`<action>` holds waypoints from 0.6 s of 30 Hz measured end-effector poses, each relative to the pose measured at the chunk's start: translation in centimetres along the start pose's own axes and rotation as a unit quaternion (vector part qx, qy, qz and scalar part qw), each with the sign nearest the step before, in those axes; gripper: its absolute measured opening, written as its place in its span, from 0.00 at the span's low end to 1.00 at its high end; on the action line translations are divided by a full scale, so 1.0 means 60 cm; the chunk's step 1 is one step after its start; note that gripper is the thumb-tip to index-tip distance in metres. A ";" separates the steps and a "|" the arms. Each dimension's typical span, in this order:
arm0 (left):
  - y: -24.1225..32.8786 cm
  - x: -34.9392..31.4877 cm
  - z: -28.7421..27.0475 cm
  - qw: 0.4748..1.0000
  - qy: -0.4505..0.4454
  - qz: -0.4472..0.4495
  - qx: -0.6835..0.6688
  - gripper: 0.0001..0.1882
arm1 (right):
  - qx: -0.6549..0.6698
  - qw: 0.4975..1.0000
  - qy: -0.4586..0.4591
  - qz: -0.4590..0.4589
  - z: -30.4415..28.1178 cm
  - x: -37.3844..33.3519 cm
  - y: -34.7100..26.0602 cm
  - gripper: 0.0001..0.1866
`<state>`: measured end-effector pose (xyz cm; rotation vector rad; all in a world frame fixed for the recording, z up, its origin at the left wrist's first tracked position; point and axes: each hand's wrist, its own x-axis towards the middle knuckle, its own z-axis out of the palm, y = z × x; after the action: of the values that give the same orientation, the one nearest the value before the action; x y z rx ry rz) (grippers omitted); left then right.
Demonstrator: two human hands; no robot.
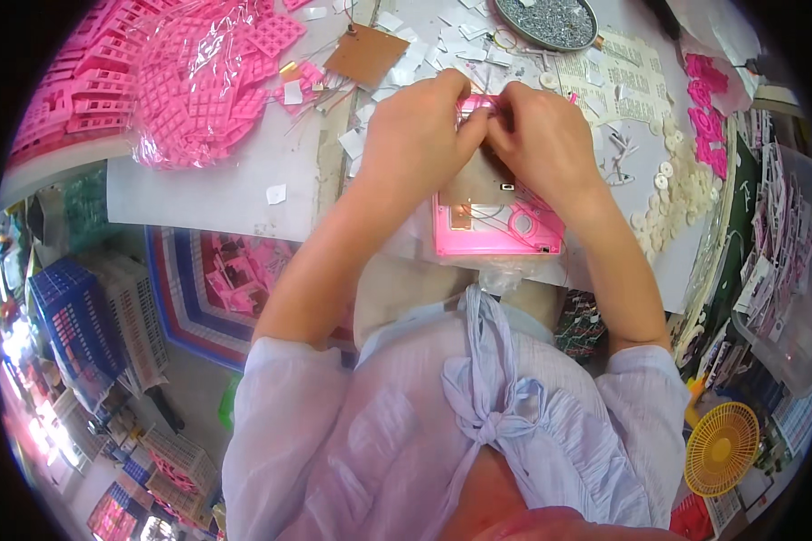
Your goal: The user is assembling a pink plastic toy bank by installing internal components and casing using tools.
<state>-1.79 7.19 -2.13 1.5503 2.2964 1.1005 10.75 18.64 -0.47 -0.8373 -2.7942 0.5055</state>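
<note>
A pink plastic casing (447, 242) lies at the table's near edge, directly in front of me, its inner side facing up. Inside it are a brown board (474, 185), thin wires and a pink ring-shaped part (524, 224). Over its far end my left hand (417, 135) and my right hand (550, 144) meet, fingertips nearly touching. Both hands are closed in a pinch. Whatever sits between the fingertips is too small and too covered to name; thin wires show close by. Clear plastic wrap (505, 272) sticks out beneath the casing's near side.
At left, pink grid-like parts fill a clear bag (198, 104), beside more pink parts (72, 77). Beyond my hands are a brown board (367, 56), paper slips and a round tray of small metal pieces (550, 20). White round pieces (681, 194) lie right. A basket (185, 302) stands below left.
</note>
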 end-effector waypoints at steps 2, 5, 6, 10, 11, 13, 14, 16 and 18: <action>-0.002 0.007 -0.006 0.999 -0.039 -0.016 0.016 0.12 | 0.138 0.989 0.028 0.050 -0.009 -0.016 -0.002 0.12; -0.002 0.010 0.006 0.998 -0.007 -0.046 0.042 0.12 | 0.303 0.948 0.006 0.094 -0.011 -0.036 0.006 0.09; -0.001 0.011 0.003 0.999 -0.016 -0.049 0.003 0.13 | 0.349 0.931 -0.010 0.105 -0.010 -0.042 0.011 0.08; -0.020 0.020 -0.022 0.989 0.040 -0.095 -0.111 0.16 | 0.104 0.961 0.030 -0.253 -0.016 -0.059 0.016 0.09; -0.031 0.023 -0.028 0.982 0.078 -0.116 -0.126 0.17 | 0.100 0.956 0.019 -0.276 -0.020 -0.060 0.011 0.10; -0.054 0.037 -0.031 0.993 0.047 -0.087 -0.058 0.17 | 0.111 0.945 -0.019 -0.308 -0.032 -0.056 0.007 0.13; -0.058 0.042 -0.034 0.997 0.032 -0.073 -0.023 0.17 | 0.127 0.939 -0.044 -0.318 -0.040 -0.052 0.012 0.14; -0.051 0.045 -0.041 0.993 -0.020 -0.091 -0.077 0.16 | 0.183 0.928 -0.079 -0.314 -0.052 -0.038 0.028 0.16; -0.045 0.047 -0.041 0.986 -0.056 -0.101 -0.117 0.15 | 0.257 0.922 -0.095 -0.273 -0.057 -0.009 0.059 0.16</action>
<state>-6.29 7.91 -1.35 1.2298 2.1078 1.1501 13.91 22.05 1.34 0.1070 -2.6660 1.1758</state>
